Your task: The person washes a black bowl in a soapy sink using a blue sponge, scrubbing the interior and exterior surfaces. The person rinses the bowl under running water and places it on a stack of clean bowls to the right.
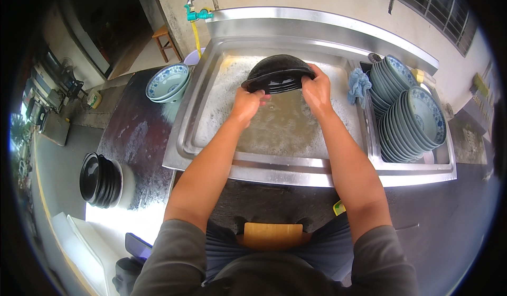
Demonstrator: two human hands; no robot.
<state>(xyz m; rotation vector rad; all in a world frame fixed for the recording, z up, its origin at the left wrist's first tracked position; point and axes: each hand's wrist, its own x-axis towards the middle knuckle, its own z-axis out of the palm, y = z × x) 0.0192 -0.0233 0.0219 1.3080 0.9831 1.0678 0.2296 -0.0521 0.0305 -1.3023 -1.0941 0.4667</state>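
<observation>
Between my two hands a wet black bowl (282, 68) is held tilted above the soapy water (273, 125). My left hand (247, 105) grips its rim at the left, thumb on the near side. At the right end of the rim, my right hand (317, 88) has hold of it with the thumb toward me. Under the bowl, foam and murky water fill the large basin of a stainless steel sink (277, 161). Ridges or stacked rims show along the bowl's lower edge; whether it is one bowl or several nested ones I cannot tell.
Stacked blue-patterned bowls (412, 125) lean in the right compartment, beside a blue cloth (358, 86) on the divider. Two similar bowls (168, 82) and a stack of black bowls (101, 180) stand on the left table (126, 137). A tap (198, 14) with a yellow hose rises behind.
</observation>
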